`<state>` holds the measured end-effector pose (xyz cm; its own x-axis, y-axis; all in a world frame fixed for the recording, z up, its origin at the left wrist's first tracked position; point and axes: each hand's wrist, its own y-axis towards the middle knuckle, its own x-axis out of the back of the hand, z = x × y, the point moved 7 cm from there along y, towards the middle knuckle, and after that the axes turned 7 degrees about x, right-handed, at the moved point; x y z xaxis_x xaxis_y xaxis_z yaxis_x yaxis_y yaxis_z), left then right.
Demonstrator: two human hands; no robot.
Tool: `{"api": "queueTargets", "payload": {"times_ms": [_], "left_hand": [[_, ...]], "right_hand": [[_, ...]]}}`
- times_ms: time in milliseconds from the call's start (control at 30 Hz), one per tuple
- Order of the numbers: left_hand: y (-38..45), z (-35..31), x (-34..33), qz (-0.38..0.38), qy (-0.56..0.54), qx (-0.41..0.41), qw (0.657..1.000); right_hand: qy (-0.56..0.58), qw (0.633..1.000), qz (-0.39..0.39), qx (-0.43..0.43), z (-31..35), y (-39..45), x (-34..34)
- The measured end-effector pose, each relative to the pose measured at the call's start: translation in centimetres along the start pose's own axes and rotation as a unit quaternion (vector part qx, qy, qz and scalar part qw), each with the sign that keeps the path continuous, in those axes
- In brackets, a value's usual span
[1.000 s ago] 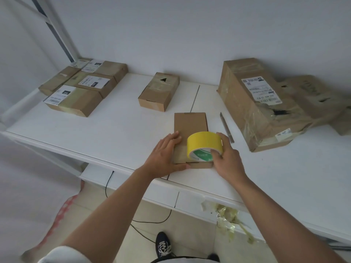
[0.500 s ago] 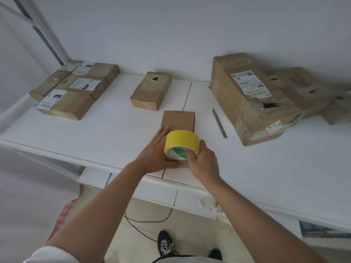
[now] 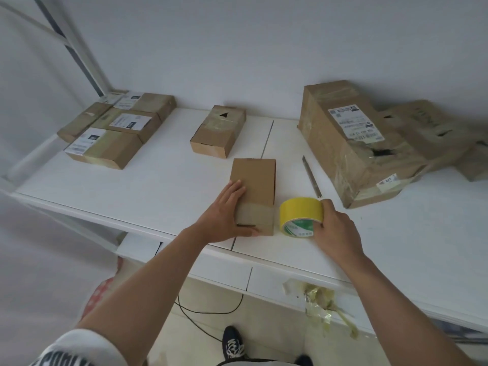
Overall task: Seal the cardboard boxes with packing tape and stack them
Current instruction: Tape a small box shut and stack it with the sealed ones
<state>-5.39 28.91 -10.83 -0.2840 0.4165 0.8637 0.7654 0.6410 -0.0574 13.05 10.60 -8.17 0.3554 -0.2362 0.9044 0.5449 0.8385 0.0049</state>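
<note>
Taped brown box (image 3: 254, 184) lies flat beside yellow tape roll (image 3: 301, 213) (on edge).

A white table (image 3: 158, 186), a black cable (image 3: 208, 310) below (on the floor), a dark shoe (image 3: 233, 344).

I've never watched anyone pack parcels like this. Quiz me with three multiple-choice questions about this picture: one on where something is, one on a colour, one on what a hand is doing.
1. Where is the tape roll relative to the small box under the left hand?
A. On top of it
B. Beside it, on its right, on the table
C. Behind it by the wall

2. What colour is the outside of the tape roll?
A. Yellow
B. Red
C. Black

3. What is the right hand doing?
A. Resting flat on the table
B. Lifting the large torn box
C. Gripping the tape roll

Answers: 1 B, the roll stands on the tabletop just right of the box. 2 A, its outer band is bright yellow. 3 C, the fingers curl round the roll's rim.
</note>
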Motion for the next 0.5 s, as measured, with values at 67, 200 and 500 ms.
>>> {"api": "queueTargets", "payload": {"times_ms": [67,200,500], "left_hand": [[0.0,0.0,-0.1,0.008,0.009,0.0,1.0],[0.0,0.0,-0.1,0.018,0.011,0.003,1.0],[1.6,-3.2,1.7,0.008,-0.003,0.142,0.99]], "right_hand": [[-0.025,1.0,0.001,0.002,0.0,0.0,0.1],[-0.062,0.998,0.01,0.007,0.1,0.0,0.4],[-0.069,0.997,0.014,0.003,0.3,-0.1,0.3]]}}
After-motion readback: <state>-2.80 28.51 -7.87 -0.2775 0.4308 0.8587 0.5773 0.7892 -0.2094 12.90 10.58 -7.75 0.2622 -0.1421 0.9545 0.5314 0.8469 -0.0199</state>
